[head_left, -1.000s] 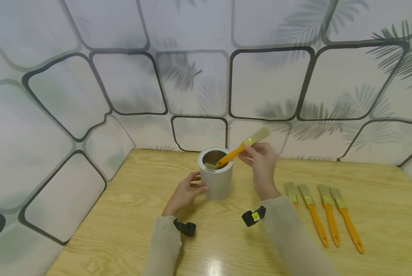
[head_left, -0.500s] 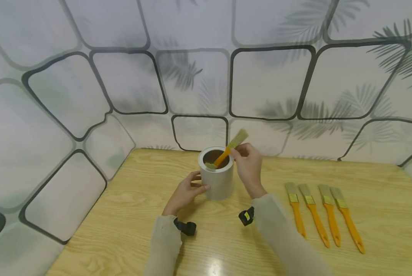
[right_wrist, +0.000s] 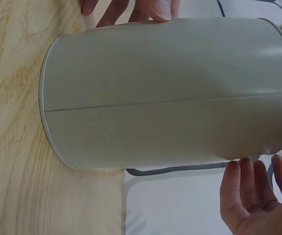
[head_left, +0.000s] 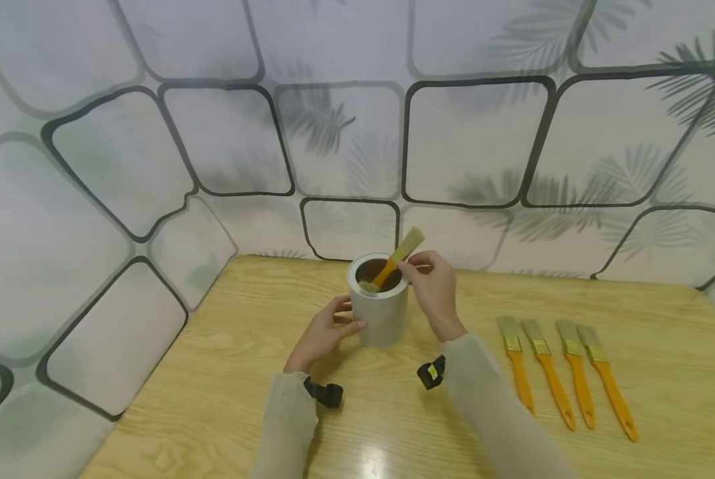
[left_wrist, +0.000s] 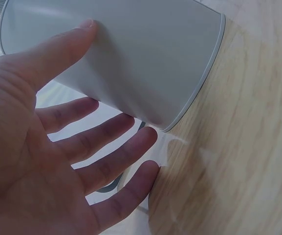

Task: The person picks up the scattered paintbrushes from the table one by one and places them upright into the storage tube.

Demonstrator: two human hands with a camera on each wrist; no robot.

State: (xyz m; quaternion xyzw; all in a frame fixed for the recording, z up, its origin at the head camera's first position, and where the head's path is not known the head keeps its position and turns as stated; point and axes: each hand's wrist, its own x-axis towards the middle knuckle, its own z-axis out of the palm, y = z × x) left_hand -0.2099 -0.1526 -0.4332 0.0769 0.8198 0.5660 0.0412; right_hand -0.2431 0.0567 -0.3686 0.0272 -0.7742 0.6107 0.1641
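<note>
A grey paint can [head_left: 379,322] stands upright on the wooden table, its open top facing up. My left hand [head_left: 323,334] holds its left side, thumb on the near wall and fingertips at the far side, as the left wrist view shows. In my right hand [head_left: 434,286] a paintbrush [head_left: 386,271] is pinched near its ferrule. Its orange handle slants down into the can and its pale bristles point up above the rim. Pale bristly tips [head_left: 367,286] show inside the can at the left. In the right wrist view, the right fingertips [right_wrist: 246,164] are right at the can's side.
Several paintbrushes [head_left: 549,372] with orange handles lie in a row on the table at the right, bristles away from me. A patterned wall [head_left: 351,229] rises close behind the can, and another wall [head_left: 118,332] borders the table's left side.
My right hand has moved left with the paintbrush, which has gone from slanting across the rim to standing steeper, handle lower in the can. The left hand keeps its hold.
</note>
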